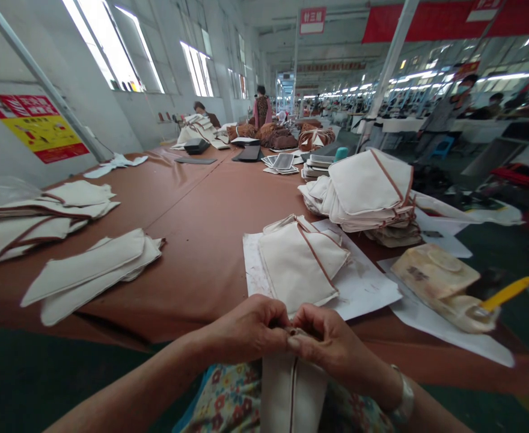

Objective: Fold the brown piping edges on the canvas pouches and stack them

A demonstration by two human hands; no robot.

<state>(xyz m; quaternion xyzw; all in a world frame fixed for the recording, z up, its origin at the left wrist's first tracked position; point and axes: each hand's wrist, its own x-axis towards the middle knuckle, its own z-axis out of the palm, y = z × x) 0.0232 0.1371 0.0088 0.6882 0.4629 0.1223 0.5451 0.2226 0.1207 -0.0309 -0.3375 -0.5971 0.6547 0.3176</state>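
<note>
Both hands meet at the table's front edge, pinching the top end of a white fabric piece point(279, 394) with a dark line down its middle. My left hand point(258, 328) is closed on one side of that end, and my right hand point(321, 337) is closed on the other. The piece hangs down over my lap; its lower part runs out of view. Just beyond my fingers lies a small stack of white panels with brown trim point(298, 267), resting on white paper point(373, 291). What exactly sits between the fingertips is too small to make out.
A taller stack of white panels point(368, 186) stands at the right, near a stained plastic container point(436, 270) with a yellow-handled tool point(508, 293). White strips point(97, 270) and more panels point(16, 225) lie left on the brown tabletop point(192, 228). People work farther back.
</note>
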